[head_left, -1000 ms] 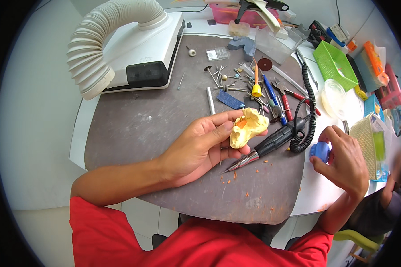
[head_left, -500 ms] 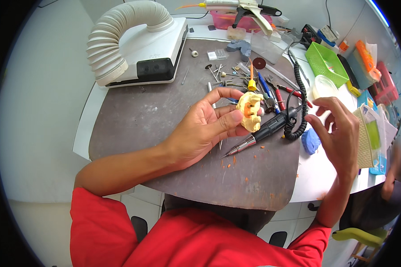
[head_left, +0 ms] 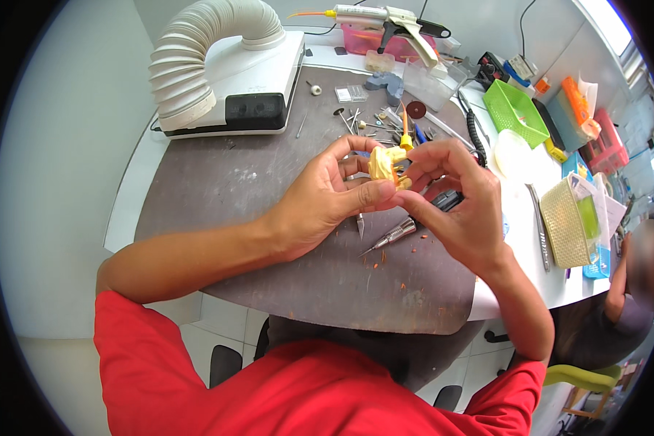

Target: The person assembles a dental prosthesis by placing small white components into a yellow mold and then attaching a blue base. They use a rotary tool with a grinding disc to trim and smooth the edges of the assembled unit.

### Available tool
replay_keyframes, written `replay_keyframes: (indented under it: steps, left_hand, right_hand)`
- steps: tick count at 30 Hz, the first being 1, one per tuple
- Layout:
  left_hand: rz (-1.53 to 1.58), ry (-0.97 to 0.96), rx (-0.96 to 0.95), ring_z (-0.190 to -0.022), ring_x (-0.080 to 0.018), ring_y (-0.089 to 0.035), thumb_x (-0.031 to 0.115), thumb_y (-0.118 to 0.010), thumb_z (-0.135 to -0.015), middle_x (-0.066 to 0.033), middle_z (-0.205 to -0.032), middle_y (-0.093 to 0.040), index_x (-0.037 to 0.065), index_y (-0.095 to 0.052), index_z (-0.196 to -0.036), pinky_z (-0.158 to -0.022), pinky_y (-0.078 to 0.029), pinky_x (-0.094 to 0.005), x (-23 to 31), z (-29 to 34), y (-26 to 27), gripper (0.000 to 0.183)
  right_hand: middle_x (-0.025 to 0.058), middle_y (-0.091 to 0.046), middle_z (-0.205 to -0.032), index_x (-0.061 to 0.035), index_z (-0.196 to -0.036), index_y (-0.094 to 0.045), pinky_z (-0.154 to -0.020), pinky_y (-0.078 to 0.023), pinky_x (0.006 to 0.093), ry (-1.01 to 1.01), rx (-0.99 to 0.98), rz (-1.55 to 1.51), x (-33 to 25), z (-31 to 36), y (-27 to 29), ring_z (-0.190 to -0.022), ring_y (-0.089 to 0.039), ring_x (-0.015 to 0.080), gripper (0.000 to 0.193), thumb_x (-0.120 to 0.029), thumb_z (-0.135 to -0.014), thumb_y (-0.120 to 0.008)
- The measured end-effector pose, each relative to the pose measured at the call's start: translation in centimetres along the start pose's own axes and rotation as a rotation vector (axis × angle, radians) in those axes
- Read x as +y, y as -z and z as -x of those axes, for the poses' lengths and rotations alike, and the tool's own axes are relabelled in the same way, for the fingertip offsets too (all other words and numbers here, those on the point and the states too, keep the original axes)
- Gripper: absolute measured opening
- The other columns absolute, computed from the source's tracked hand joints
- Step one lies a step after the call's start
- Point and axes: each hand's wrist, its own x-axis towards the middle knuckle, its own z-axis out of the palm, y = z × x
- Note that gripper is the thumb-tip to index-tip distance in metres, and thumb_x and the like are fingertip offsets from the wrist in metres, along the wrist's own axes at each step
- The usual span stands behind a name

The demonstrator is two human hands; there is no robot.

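A small yellow dental cast (head_left: 382, 164) with an orange part on its right side is held up over the middle of the bench. My left hand (head_left: 318, 195) grips it between the thumb below and the fingers behind. From the other side my right hand (head_left: 463, 196) closes on its right edge, thumb tip low near the left thumb and fingers curled above; those fingers partly cover the orange area. Beneath the hands lies a black and silver handpiece (head_left: 393, 238), its grip partly hidden by my right hand. A yellow mixing tip (head_left: 407, 139) stands out just behind the cast.
A white suction unit (head_left: 265, 76) with a ribbed hose is at the back left. Burs (head_left: 356, 120) and hand tools lie scattered behind my hands. A green basket (head_left: 514, 112) and a cream basket (head_left: 563, 225) line the right side. A dispensing gun (head_left: 392, 25) sits at the back.
My right hand has moved left from beside the bench edge and taken hold of the cast. The cast has turned in my left hand and shifted slightly left.
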Motion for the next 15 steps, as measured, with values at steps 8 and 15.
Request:
replay_keyframes:
  steps: [8, 15]
  left_hand:
    - [-0.021, -0.011, 0.011, -0.111, -0.0166, -0.062, 0.014, -0.077, -0.090, -0.0096, -0.119, -0.059, 0.003, -0.043, -0.125, -0.096, -0.055, -0.0300, -0.2, 0.6, 0.5, 0.050]
    - [-0.033, 0.003, -0.020, -0.112, -0.0158, -0.060, 0.013, -0.079, -0.088, -0.0091, -0.119, -0.058, 0.003, -0.044, -0.123, -0.098, -0.053, -0.0300, -0.2, 0.5, 0.8, 0.050]
  right_hand:
    - [0.0099, -0.072, -0.099, 0.0002, -0.116, -0.062, -0.074, -0.058, 0.0284, 0.004, 0.100, -0.148, 1.2, 1.9, -2.1, -0.084, -0.073, 0.0163, 0.043, -0.008, -0.079, -0.084]
    - [0.0101, -0.072, -0.098, 0.0013, -0.111, -0.066, -0.071, -0.057, 0.0275, 0.060, 0.080, -0.093, 1.0, 1.7, -2.0, -0.079, -0.071, 0.0161, 0.039, -0.010, -0.079, -0.084]
